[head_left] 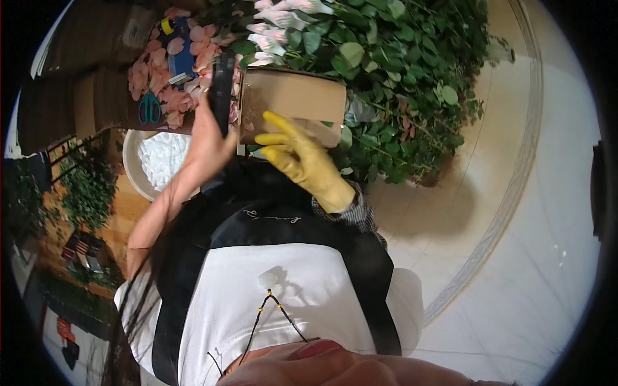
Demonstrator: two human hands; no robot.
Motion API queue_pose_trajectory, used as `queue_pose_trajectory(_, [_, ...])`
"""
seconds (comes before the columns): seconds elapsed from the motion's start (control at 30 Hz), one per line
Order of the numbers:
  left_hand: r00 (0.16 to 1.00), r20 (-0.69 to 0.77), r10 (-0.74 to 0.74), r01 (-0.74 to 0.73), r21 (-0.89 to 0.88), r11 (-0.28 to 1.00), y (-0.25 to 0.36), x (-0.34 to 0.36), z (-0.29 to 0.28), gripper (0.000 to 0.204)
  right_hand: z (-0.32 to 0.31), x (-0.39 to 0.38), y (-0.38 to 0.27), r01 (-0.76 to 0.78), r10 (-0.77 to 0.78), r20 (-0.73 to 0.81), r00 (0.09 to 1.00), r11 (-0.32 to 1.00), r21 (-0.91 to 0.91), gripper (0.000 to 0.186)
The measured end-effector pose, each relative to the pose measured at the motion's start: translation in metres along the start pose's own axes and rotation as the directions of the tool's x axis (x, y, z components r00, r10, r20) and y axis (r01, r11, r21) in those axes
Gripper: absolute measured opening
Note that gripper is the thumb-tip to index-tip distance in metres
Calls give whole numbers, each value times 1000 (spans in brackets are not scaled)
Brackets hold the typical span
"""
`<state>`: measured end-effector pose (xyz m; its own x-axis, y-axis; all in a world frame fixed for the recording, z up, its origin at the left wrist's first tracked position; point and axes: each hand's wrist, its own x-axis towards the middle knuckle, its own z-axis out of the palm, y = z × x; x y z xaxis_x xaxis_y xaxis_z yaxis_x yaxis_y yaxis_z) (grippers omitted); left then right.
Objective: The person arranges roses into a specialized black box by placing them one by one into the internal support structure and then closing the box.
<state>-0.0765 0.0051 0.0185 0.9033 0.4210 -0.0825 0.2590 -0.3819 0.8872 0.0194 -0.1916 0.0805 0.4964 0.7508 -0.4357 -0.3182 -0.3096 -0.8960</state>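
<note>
My bare left hand grips a long, narrow black object beside scattered pink petals. In a yellow rubber glove, my right hand has its fingers apart, with nothing visible in them, over the lower left part of a brown cardboard box. Teal scissors and a blue object lie among the petals.
A bucket of white material stands below the petals. Leafy stems fill the upper right, beside pink-and-white wrapped blooms. Brown cardboard is at upper left; potted greenery stands farther left.
</note>
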Motion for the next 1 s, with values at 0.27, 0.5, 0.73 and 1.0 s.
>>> queue_pose_trajectory(0.27, [775, 406, 484, -602, 242, 761, 69, 42, 63, 95, -69, -79, 33, -355, -146, -636, 758, 725, -590, 37])
queue_pose_trajectory(0.5, [825, 377, 421, -548, 349, 760, 23, 30, 97, 48, -123, -107, 63, -330, -178, -390, 903, 291, -898, 39])
queue_pose_trajectory(0.73, [850, 346, 397, -515, 388, 765, 29, 34, 100, 32, -177, -58, 75, -218, 273, 92, 958, 894, -391, 68])
queue_pose_trajectory(1.0, [829, 358, 429, -551, 399, 733, 35, 33, 98, 35, -167, -51, 122, -290, 285, -83, 955, 956, -51, 52])
